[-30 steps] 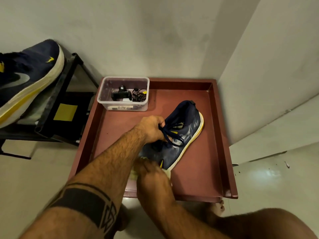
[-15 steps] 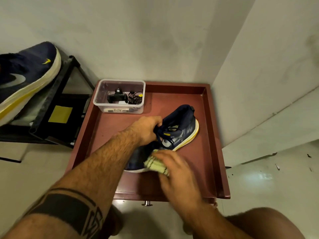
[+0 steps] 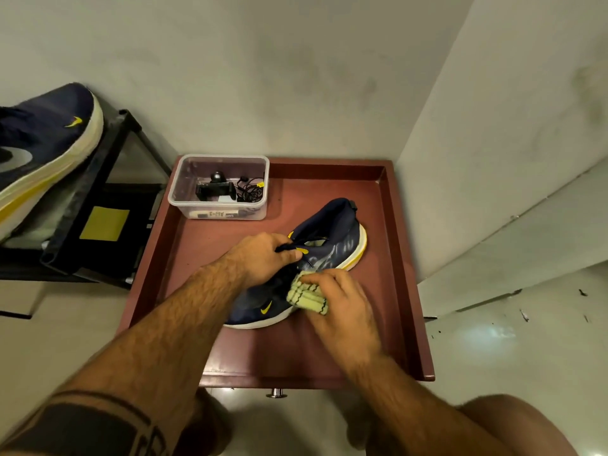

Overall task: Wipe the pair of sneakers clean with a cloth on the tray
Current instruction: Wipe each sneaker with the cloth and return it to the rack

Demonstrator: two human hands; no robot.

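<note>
A navy sneaker with a white and yellow sole lies on the dark red tray, toe toward me. My left hand grips it at the laces and tongue. My right hand holds a folded pale green cloth and presses it against the sneaker's side, near the yellow logo. The second navy sneaker rests on a black rack at the far left, off the tray.
A clear plastic box with a small black device and cables stands in the tray's back left corner. The black rack stands left of the tray. Walls close in behind and on the right. My knee shows at the bottom right.
My right hand has carried the cloth from the toe end up along the sneaker's side toward its middle. The left hand keeps its grip at the laces.
</note>
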